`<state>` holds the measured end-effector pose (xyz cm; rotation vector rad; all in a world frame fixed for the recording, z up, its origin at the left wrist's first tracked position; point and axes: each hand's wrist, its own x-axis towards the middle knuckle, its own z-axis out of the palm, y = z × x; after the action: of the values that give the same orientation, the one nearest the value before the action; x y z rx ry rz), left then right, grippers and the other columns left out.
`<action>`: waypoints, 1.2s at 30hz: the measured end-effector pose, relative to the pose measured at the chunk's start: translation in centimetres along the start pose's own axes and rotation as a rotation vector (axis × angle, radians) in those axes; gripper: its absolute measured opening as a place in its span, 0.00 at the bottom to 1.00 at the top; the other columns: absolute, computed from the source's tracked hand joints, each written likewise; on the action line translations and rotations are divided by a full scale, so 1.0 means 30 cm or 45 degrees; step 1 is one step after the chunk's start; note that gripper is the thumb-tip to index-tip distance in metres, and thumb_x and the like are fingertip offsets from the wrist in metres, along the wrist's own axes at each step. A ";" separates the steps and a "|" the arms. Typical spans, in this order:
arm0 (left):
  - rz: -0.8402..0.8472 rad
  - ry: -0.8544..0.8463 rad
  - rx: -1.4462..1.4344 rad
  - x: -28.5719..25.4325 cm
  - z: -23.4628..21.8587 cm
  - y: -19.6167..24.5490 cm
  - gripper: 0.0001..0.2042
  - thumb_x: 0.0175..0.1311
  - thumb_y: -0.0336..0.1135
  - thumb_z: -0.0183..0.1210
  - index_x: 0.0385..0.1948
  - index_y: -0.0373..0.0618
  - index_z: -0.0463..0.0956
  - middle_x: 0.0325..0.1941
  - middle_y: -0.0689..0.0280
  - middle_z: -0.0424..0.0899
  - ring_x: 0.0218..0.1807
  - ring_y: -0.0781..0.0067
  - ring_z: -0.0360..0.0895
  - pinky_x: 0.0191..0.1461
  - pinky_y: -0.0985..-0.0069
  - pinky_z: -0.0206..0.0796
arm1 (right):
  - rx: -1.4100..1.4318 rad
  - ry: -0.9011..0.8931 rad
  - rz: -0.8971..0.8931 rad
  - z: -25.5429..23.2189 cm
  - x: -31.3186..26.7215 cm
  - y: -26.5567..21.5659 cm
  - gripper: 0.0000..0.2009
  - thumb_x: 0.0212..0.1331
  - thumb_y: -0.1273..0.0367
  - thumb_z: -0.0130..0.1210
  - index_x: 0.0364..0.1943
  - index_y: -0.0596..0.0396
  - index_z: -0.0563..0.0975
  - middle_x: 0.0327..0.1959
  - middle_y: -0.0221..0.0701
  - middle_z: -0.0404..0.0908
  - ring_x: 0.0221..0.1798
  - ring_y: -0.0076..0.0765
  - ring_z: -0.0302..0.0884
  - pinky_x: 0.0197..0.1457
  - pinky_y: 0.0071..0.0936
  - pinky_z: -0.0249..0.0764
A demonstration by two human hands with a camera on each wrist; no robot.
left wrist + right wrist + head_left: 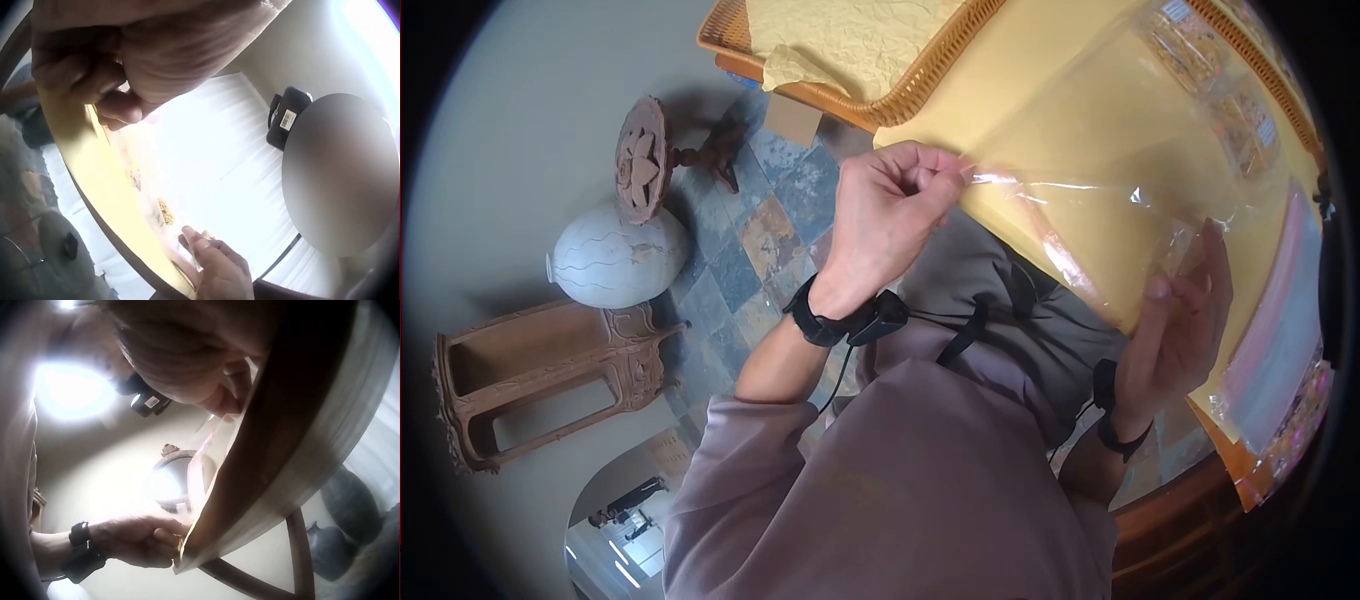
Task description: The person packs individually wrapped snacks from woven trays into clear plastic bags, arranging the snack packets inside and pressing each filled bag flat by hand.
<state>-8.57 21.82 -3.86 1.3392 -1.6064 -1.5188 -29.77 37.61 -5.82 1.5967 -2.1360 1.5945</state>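
A clear plastic bag or sheet (1090, 130) is stretched between the two hands over a yellow surface (930, 100). At its left corner the left hand (890, 215) pinches the edge between thumb and fingers. The right hand (1180, 320) grips the near right part, its fingers bent around the film. In the left wrist view the left hand (144, 56) is large at the top, the right hand (222, 269) lower down. The right wrist view has the right hand (187, 350) above and the left hand (137, 540) at the table edge.
Small filled packets (1185, 50) lie at the upper right, beneath or beside the film. A wicker tray (940, 70) with crumpled yellow paper (850, 40) stands at the top. Flat pink-edged plastic (1270, 330) is at the right. A carved wooden stand (530, 370) and white vase (620, 258) are left.
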 end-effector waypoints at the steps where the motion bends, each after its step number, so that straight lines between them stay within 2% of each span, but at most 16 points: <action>1: -0.008 -0.002 -0.058 0.000 -0.007 -0.002 0.07 0.68 0.29 0.67 0.39 0.33 0.84 0.22 0.74 0.80 0.24 0.90 0.70 0.28 0.86 0.59 | 0.006 -0.006 0.003 0.001 -0.001 -0.002 0.04 0.70 0.76 0.54 0.40 0.65 0.74 0.68 0.56 0.72 0.73 0.60 0.68 0.74 0.51 0.67; 4: -0.079 -0.028 -0.171 -0.006 -0.042 0.016 0.07 0.67 0.28 0.66 0.40 0.33 0.84 0.22 0.74 0.79 0.23 0.90 0.69 0.29 0.87 0.58 | 0.035 0.000 0.032 0.004 -0.006 -0.001 0.04 0.71 0.77 0.53 0.39 0.65 0.73 0.68 0.57 0.71 0.73 0.61 0.68 0.75 0.52 0.67; 6: -0.095 -0.045 -0.198 -0.006 -0.070 0.014 0.06 0.67 0.28 0.66 0.39 0.33 0.84 0.23 0.73 0.81 0.23 0.89 0.71 0.28 0.87 0.60 | 0.128 0.036 0.058 0.009 -0.010 0.005 0.08 0.72 0.76 0.53 0.40 0.71 0.77 0.72 0.51 0.70 0.76 0.52 0.65 0.79 0.49 0.62; 7: -0.110 -0.065 -0.225 -0.007 -0.076 0.012 0.06 0.67 0.27 0.66 0.38 0.32 0.83 0.24 0.72 0.82 0.23 0.88 0.73 0.27 0.87 0.63 | 0.127 0.033 0.059 0.009 -0.008 0.004 0.08 0.72 0.76 0.53 0.40 0.71 0.77 0.72 0.51 0.70 0.76 0.52 0.65 0.79 0.49 0.62; 9: -0.115 -0.061 -0.252 -0.018 -0.074 0.009 0.06 0.67 0.27 0.66 0.39 0.32 0.83 0.23 0.73 0.82 0.23 0.89 0.72 0.27 0.87 0.62 | 0.022 0.001 0.021 0.006 -0.002 0.000 0.03 0.71 0.77 0.53 0.39 0.64 0.73 0.68 0.57 0.71 0.73 0.61 0.68 0.75 0.53 0.67; 16: -0.023 -0.026 -0.121 -0.006 0.012 0.020 0.08 0.67 0.29 0.66 0.39 0.31 0.83 0.17 0.76 0.78 0.18 0.90 0.69 0.24 0.86 0.59 | 0.025 -0.003 0.033 0.003 -0.008 0.007 0.03 0.71 0.77 0.53 0.39 0.64 0.73 0.68 0.57 0.71 0.73 0.62 0.69 0.75 0.54 0.67; 18: -0.011 0.005 -0.055 0.003 0.039 0.010 0.08 0.68 0.28 0.64 0.40 0.30 0.83 0.18 0.74 0.79 0.18 0.90 0.68 0.24 0.86 0.58 | 0.107 -0.006 0.043 0.001 -0.017 0.019 0.09 0.73 0.75 0.53 0.43 0.73 0.76 0.73 0.49 0.68 0.77 0.55 0.64 0.75 0.44 0.69; 27: 0.027 0.142 -0.011 0.017 0.024 -0.015 0.07 0.67 0.26 0.60 0.38 0.29 0.84 0.19 0.72 0.80 0.18 0.88 0.70 0.23 0.85 0.60 | 0.120 0.006 0.055 0.003 -0.017 0.017 0.09 0.73 0.75 0.53 0.45 0.74 0.75 0.72 0.53 0.68 0.76 0.59 0.66 0.70 0.45 0.74; 28: 0.053 0.185 0.026 0.017 0.017 -0.015 0.08 0.65 0.27 0.60 0.36 0.30 0.84 0.17 0.72 0.79 0.18 0.89 0.72 0.23 0.84 0.62 | 0.122 0.003 0.056 0.002 -0.015 0.014 0.09 0.73 0.75 0.53 0.45 0.74 0.75 0.72 0.53 0.68 0.76 0.59 0.66 0.70 0.45 0.74; 30: 0.057 0.233 0.043 0.006 0.003 -0.008 0.08 0.65 0.27 0.60 0.36 0.30 0.84 0.18 0.72 0.80 0.19 0.88 0.72 0.23 0.84 0.62 | 0.073 0.005 0.065 0.003 -0.013 0.009 0.03 0.71 0.78 0.52 0.40 0.65 0.74 0.69 0.57 0.71 0.74 0.62 0.67 0.74 0.52 0.67; 32: 0.058 0.281 0.059 -0.006 -0.017 -0.005 0.08 0.65 0.26 0.60 0.36 0.30 0.84 0.18 0.72 0.80 0.19 0.88 0.72 0.23 0.84 0.62 | 0.088 0.012 0.061 0.005 -0.014 0.017 0.03 0.71 0.77 0.52 0.40 0.65 0.74 0.69 0.57 0.71 0.75 0.62 0.66 0.75 0.52 0.67; 34: 0.042 0.306 0.043 -0.018 -0.046 -0.008 0.06 0.67 0.24 0.60 0.38 0.30 0.84 0.23 0.70 0.82 0.20 0.87 0.70 0.24 0.86 0.60 | 0.105 0.019 0.056 0.007 -0.015 0.017 0.03 0.72 0.77 0.51 0.41 0.65 0.74 0.68 0.57 0.71 0.75 0.62 0.66 0.75 0.52 0.67; 36: 0.039 0.305 0.002 -0.033 -0.073 -0.015 0.06 0.68 0.25 0.60 0.38 0.31 0.84 0.22 0.71 0.80 0.20 0.88 0.68 0.24 0.86 0.57 | 0.093 0.009 0.088 0.003 -0.014 0.012 0.03 0.72 0.77 0.51 0.41 0.65 0.74 0.68 0.57 0.71 0.75 0.62 0.66 0.75 0.52 0.67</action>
<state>-6.15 21.89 -3.60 1.4311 -1.4706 -1.2850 -29.79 37.82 -6.35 1.5502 -2.1769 1.7153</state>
